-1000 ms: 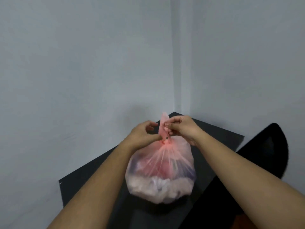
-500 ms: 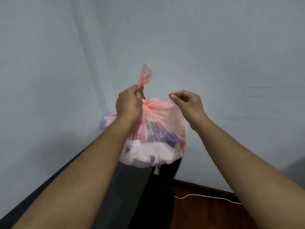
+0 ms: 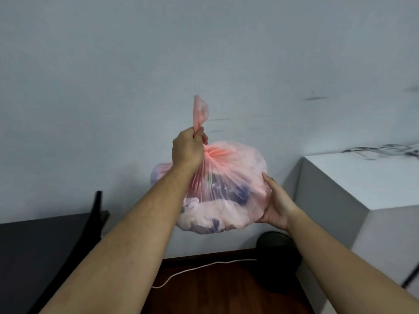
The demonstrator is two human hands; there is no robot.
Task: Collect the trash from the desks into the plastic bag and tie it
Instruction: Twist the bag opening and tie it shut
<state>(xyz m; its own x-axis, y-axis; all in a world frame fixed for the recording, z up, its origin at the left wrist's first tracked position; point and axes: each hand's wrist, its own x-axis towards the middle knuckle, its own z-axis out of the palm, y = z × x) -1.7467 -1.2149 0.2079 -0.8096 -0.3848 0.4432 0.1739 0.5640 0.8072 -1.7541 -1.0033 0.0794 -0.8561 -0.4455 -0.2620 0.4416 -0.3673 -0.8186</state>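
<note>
Hanging in mid-air in front of the pale wall, the pink plastic bag is clear of every surface. The left hand has its grip closed tight round the gathered neck, and the loose tail of plastic stands up above the fist. The right hand lies open and flat against the bag's lower right side, cupping the bulge rather than clasping it. The bag's long axis runs roughly upright, neck up and full belly down, tilted a little to the left at the top; crumpled trash shows through the plastic.

A black table sits low on the left, its edge well apart from the bag. On the right a white cabinet stands with its corner just beside the right hand. Below, there is open wooden floor, crossed by a white cable, with a dark round bin near the cabinet.
</note>
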